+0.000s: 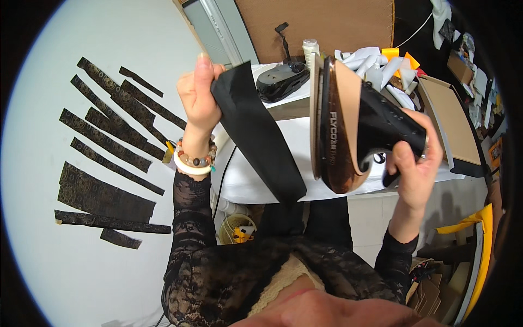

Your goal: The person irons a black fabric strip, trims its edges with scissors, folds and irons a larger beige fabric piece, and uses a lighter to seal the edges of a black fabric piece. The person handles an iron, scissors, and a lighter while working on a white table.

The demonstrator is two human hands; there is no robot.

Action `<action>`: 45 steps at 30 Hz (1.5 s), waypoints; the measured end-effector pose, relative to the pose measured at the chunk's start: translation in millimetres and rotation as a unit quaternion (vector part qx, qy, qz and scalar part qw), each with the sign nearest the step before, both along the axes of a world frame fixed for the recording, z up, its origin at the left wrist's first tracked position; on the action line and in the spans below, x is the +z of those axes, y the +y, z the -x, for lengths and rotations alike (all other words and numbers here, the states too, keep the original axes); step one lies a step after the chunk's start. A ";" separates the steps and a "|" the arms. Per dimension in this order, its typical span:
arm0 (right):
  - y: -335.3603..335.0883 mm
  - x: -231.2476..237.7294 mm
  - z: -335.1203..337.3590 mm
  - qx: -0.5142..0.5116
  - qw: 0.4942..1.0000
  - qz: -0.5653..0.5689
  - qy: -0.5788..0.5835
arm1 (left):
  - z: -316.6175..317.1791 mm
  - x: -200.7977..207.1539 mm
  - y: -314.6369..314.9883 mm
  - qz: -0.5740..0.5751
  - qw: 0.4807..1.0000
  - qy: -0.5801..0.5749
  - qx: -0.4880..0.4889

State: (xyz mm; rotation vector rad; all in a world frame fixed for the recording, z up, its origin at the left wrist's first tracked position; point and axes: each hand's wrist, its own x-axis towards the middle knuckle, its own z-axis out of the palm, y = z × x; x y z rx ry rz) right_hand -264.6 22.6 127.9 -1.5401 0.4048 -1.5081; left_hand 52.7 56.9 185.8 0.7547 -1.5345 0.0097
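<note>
Over white table [65, 272]: left hand [199, 92] grips black strip [259, 133]; right hand [417, 163] grips iron [348, 125].

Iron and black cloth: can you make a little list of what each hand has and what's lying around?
left hand: pinches the top of a black fabric strip, which hangs down
right hand: grips a black and brown clothes iron by its handle, lifted
white surface: many dark patterned fabric strips laid out
left wrist: beaded bracelet
sleeves: black lace
</note>
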 end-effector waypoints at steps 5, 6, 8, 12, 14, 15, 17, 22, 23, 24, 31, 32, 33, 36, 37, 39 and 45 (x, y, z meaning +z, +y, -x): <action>18.5 18.5 4.2 0.024 0.997 0.054 0.042 | -7.2 -3.8 -17.6 0.010 0.992 -0.061 0.108; 22.3 20.8 -4.0 0.036 0.996 0.065 0.055 | -5.0 -3.6 -19.1 0.017 0.994 -0.056 0.095; 23.9 19.1 -18.2 0.056 0.993 0.079 0.068 | 6.5 -3.3 -19.4 0.013 0.996 -0.024 0.081; 13.6 15.9 -27.7 0.036 0.986 0.140 0.080 | 24.3 -2.4 -19.6 0.010 0.997 -0.057 0.048; 9.0 14.9 -27.9 0.044 0.991 0.103 0.077 | 23.9 -3.3 -20.2 0.045 0.997 -0.060 0.009; 6.6 13.1 -28.4 0.043 0.992 0.086 0.078 | 24.1 -3.5 -24.6 0.100 0.992 -0.076 0.000; 2.1 11.7 -29.8 0.052 0.996 0.047 0.060 | 29.3 -2.6 -22.6 0.100 0.992 -0.072 -0.013; -10.7 9.8 -14.6 0.032 0.999 0.007 0.042 | 15.1 -11.1 -23.0 0.104 0.993 -0.035 0.039; -11.3 9.7 -4.6 0.009 0.999 0.009 0.037 | 8.5 -10.9 -25.1 0.093 0.994 -0.002 0.050; -10.0 9.6 4.0 -0.017 0.999 0.026 0.040 | 5.0 -9.4 -20.5 0.032 0.999 0.017 -0.003; 22.7 9.3 2.6 -0.009 0.957 0.219 0.189 | 2.0 -18.0 -39.2 0.065 0.996 0.020 0.058; 25.0 9.5 -1.9 -0.006 0.955 0.218 0.203 | 10.5 -19.3 -42.6 0.080 0.994 0.022 0.078; 20.6 8.0 -5.3 -0.017 0.956 0.222 0.190 | 16.6 -18.8 -42.3 0.066 0.996 0.019 0.062; 10.5 6.5 -17.0 -0.056 0.961 0.219 0.159 | 27.3 -18.3 -42.7 0.093 0.994 0.015 0.046; 11.2 3.5 -19.2 -0.046 0.970 0.185 0.154 | 23.9 -17.5 -44.6 0.112 0.992 0.004 0.061; 10.9 -10.6 -12.7 -0.047 0.971 0.150 0.180 | 20.5 -13.6 -50.8 0.156 0.984 -0.014 0.081; 1.2 -7.6 -16.9 -0.042 0.983 0.111 0.141 | 26.8 -12.8 -44.4 0.088 0.995 -0.015 0.039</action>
